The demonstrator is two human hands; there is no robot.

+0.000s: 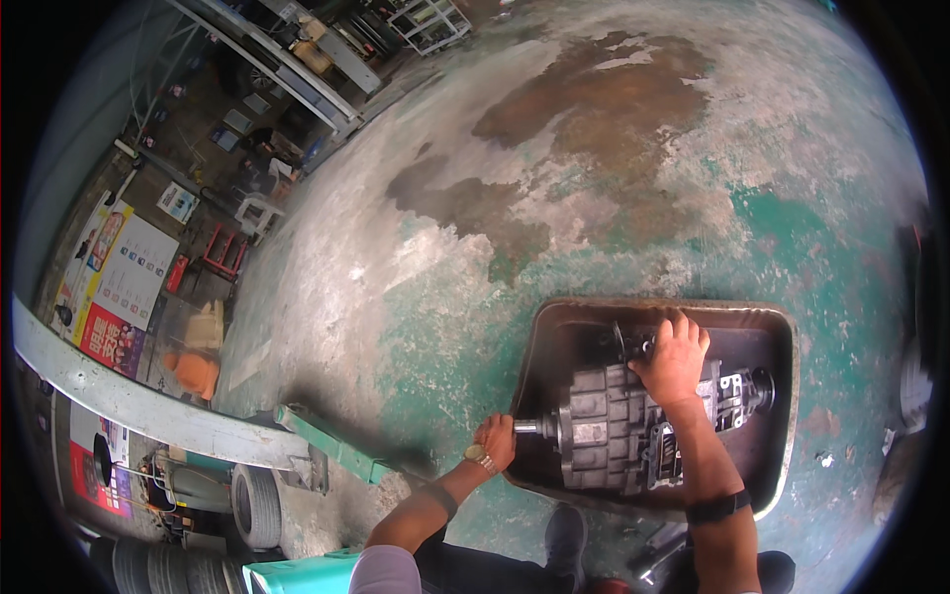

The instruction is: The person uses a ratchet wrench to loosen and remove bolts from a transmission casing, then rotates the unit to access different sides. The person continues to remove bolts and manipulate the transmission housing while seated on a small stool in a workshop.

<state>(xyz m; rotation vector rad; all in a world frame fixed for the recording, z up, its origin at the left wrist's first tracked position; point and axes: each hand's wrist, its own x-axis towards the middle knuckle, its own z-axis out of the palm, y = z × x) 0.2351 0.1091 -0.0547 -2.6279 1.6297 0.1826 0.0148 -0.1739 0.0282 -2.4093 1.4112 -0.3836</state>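
Grey cast-metal gearbox: L hand curled round silvery shaft, R hand half-curled atop, hold unclear; prob. positioning, next needs steady grip.

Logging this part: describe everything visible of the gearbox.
Grey, metallic-looking gearbox lying lengthwise in a dark tray. Ribbed casing, opening on the near side. Bright shaft juts from the left end, dark round flange at the right. Left hand holds the shaft's tip; right hand is on the far side.
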